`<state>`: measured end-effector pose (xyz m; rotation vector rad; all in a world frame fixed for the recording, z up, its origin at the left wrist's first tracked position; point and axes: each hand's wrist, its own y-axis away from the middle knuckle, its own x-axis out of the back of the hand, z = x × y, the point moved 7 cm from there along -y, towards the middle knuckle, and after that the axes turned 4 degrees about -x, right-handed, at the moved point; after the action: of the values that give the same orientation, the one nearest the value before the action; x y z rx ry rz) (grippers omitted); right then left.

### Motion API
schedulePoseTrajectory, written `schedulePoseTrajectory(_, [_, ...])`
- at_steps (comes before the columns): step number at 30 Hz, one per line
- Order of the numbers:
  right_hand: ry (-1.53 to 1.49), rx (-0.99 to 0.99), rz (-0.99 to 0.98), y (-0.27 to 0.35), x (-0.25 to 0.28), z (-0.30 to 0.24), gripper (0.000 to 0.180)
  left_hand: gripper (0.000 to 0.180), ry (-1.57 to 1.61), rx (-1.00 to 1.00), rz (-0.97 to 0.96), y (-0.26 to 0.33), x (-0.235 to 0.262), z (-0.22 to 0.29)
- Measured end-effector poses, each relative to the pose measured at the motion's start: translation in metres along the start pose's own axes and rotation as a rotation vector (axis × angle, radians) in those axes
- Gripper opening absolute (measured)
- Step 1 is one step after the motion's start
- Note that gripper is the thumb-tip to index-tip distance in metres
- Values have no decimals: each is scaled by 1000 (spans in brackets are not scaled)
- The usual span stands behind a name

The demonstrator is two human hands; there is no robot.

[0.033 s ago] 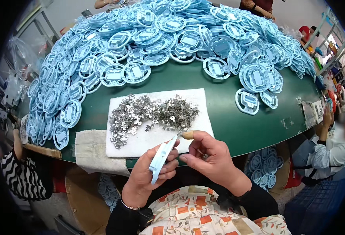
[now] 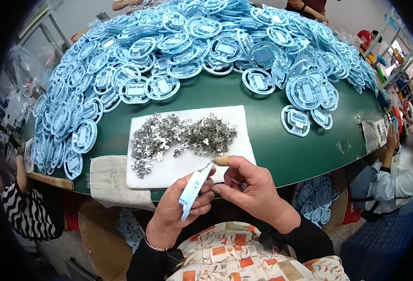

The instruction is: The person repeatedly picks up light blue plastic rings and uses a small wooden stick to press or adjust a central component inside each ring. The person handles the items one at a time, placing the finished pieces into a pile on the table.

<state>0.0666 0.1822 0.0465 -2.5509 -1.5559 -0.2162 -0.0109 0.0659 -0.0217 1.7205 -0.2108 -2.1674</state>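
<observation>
My left hand (image 2: 171, 206) grips a light-blue plastic ring-shaped part (image 2: 195, 189), turned edge-on, above the table's near edge. At its top rim rests the index fingertip of my right hand (image 2: 253, 189), which wears a tan finger cover (image 2: 221, 161). A tiny metal bit shows at that contact, partly hidden. The other right fingers are curled, with a small metal clip (image 2: 244, 186) glinting among them. Just beyond both hands, many small silvery metal clips (image 2: 210, 136) lie heaped on a white foam pad (image 2: 192, 176).
A big pile of light-blue plastic parts (image 2: 204, 28) covers the far and left sides of the green table (image 2: 272, 150). A folded cloth (image 2: 110, 175) lies left of the pad. Cartons of parts (image 2: 316, 199) stand below the edge. Other people (image 2: 394, 173) sit around the table.
My right index fingertip has shifted slightly left against the rim of the blue part, and the thumb has moved a little with it. My left hand stays nearly still.
</observation>
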Motion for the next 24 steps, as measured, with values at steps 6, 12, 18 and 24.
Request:
schedulePoseTrajectory(6, [149,133,4,-10,1,-9,29,36,-21,36,-106,6,-3,-8])
schedulePoseTrajectory(12, [7,-95,-159,-16,-3,16,23,51,-317,-67,-6,14,4,0])
schedulePoseTrajectory(18, [357,-42,-179,-43,-29,-4,23,52,-369,-201,-84,49,24,23])
schedulePoseTrajectory(24, [613,248,-289,-82,-107,-10,18,53,-468,-236,37,76,43,36])
